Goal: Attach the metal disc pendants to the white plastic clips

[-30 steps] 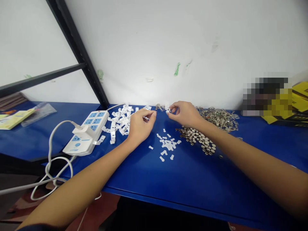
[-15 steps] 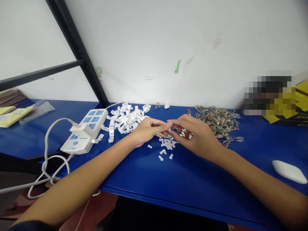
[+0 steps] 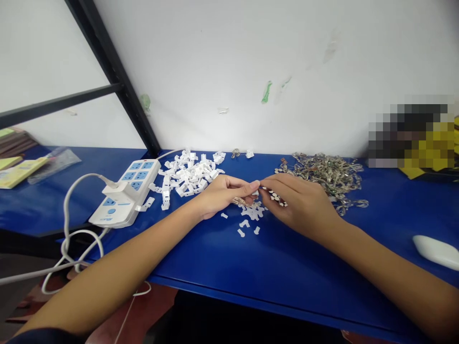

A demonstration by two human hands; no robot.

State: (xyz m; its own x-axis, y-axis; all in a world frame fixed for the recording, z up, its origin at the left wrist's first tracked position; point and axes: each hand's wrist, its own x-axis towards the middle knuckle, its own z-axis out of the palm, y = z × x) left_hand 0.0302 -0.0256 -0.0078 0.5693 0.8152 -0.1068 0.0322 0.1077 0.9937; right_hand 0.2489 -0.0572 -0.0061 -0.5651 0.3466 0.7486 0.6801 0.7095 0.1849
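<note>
Hands apart a second ago, now met: left hand and right hand tip to tip. Left thumb closed over curled fingers, coiled wire lead held beneath the thumb, small pale piece at the fingertips. Right thumb and forefinger nearly closed by it; cannot tell whether they grip anything. White tabs just below the fingertips, metal discs partly behind the right fingers. Judged handling: lead light, limp, easily snagged; piece stiff, slight, apt to slip. Best hold: piece by its edges, coil loosely, no tug on the wire.
</note>
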